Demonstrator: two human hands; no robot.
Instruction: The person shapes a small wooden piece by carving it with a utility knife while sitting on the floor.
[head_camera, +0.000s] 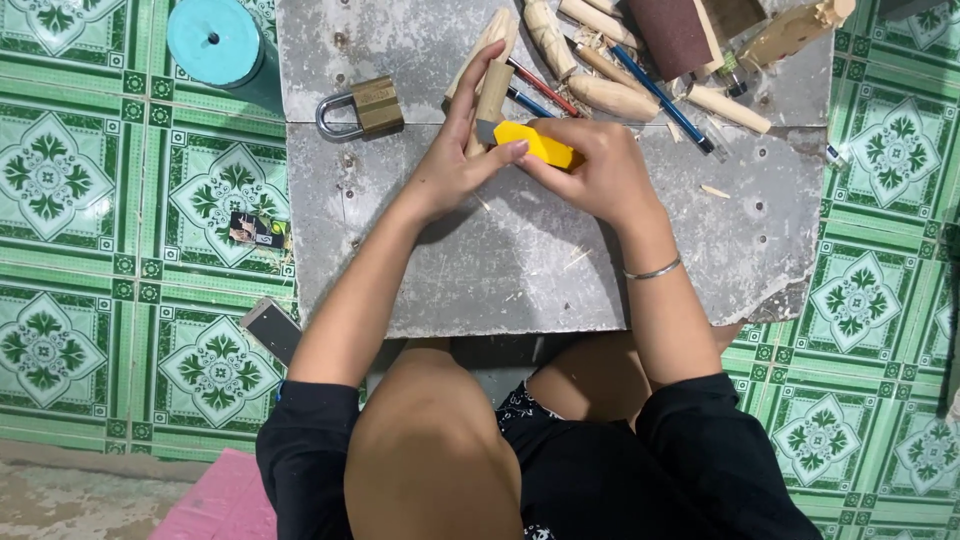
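My left hand (455, 155) grips a short round wooden stick (491, 95), held upright over a grey stone slab (520, 260). My right hand (595, 165) is wrapped around a yellow-handled knife (538, 143), whose blade end meets the stick near my left thumb. Both hands touch each other above the slab's middle. A thin metal bangle (652, 270) circles my right wrist.
At the slab's far edge lie several carved wooden pieces (612, 97), blue and red pencils (665, 100), a brown sanding block (678, 35) and a brass padlock (365, 108). A teal round lid (213, 40) and a small dark card (257, 230) rest on the green patterned tiles.
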